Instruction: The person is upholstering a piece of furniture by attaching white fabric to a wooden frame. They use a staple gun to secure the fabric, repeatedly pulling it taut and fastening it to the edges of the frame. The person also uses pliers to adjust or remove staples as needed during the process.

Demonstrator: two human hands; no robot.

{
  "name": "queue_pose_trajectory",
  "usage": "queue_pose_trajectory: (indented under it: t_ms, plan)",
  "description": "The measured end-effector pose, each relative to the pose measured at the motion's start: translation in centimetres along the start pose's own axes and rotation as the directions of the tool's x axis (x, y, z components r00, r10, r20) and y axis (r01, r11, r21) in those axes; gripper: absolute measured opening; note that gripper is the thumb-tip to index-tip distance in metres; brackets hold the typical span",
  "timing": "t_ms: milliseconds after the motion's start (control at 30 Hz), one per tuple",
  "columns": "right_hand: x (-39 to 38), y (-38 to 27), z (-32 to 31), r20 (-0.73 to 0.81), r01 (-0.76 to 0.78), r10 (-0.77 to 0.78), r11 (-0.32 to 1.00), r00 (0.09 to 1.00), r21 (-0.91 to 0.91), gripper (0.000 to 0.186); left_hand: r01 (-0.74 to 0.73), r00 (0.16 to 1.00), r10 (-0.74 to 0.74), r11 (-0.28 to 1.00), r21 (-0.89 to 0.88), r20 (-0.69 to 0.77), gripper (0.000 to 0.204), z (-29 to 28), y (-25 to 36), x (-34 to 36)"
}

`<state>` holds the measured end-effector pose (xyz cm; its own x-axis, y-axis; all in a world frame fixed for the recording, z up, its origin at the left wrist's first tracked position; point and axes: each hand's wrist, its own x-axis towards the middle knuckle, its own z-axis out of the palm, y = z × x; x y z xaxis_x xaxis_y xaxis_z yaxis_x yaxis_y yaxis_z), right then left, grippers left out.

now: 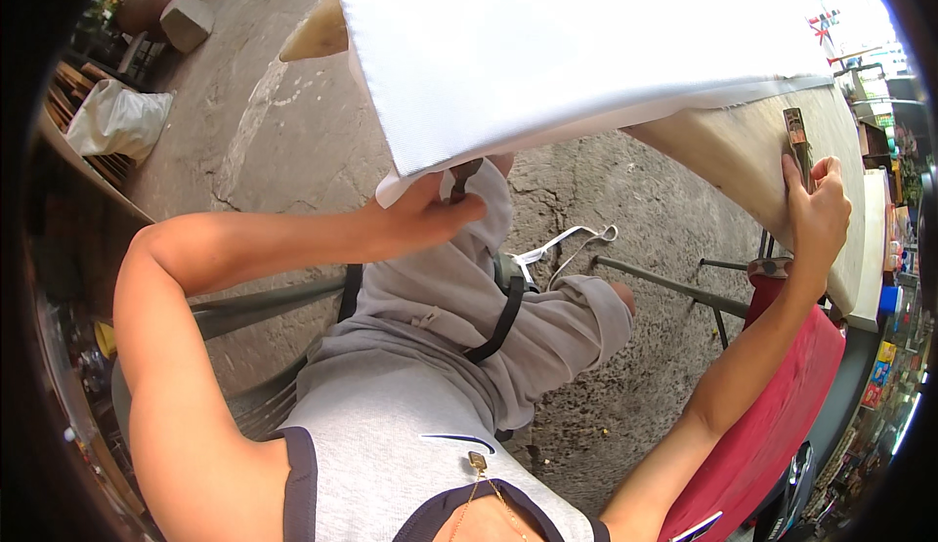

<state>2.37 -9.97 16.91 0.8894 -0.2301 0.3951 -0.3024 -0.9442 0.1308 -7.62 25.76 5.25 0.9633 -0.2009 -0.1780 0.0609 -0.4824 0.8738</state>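
Note:
A sheet of white fabric (pixel 586 34) lies over the pale board (pixel 723 161) in front of me, its near edge hanging slightly. Beneath its near left corner, my left hand (pixel 430 212) has its fingers closed on a dark object (pixel 462 179), partly hidden by the fabric and hand. My right hand (pixel 817 208) is on the right part of the board, fingers wrapped round a slim metallic tool (pixel 796 137) that points upward in the view.
Chair tubing (pixel 664 290) and red fabric (pixel 762 415) are beside my legs. White straps (pixel 547 249) hang over cracked concrete floor (pixel 234 112). A white sack (pixel 117 122) and round pot (pixel 147 0) sit at upper left. Shelves of goods (pixel 884 366) line the far right.

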Motion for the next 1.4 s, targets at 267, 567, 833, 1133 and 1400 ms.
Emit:
queue_pose_trajectory:
  t_ms: [267, 567, 833, 1133, 1400]
  plan:
    - [-0.4, 0.0, 0.2, -0.009, -0.004, 0.005, 0.997, 1.0, 0.077, 0.042, -0.104, 0.994, 0.102, 0.992, -0.069, -0.036, 0.035, 0.6, -1.2, 0.4]
    - [-0.2, 0.4, 0.8, 0.014, -0.019, 0.018, 0.998, 1.0, 0.061, 0.042, -0.16, 0.98, 0.159, 0.987, 0.004, -0.12, 0.025, 0.7, -1.6, 0.2]
    - [-0.2, 0.5, 0.8, 0.018, -0.041, 0.04, 0.997, 0.999, 0.061, 0.043, -0.599, 0.711, 0.702, 0.57, 0.562, 0.046, 0.01, -0.6, -5.1, 2.3]
    - [-0.5, 0.4, 1.0, -0.024, -0.024, 0.026, 0.996, 0.999, 0.089, 0.044, -0.136, 0.986, 0.126, 0.986, -0.093, -0.105, 0.021, 0.4, 0.4, 0.7]
    - [-0.7, 0.3, 0.9, -0.02, -0.023, 0.025, 0.994, 0.999, 0.111, 0.042, -0.004, 0.997, 0.028, 0.952, -0.306, 0.072, 0.034, 1.6, 0.0, -1.4]
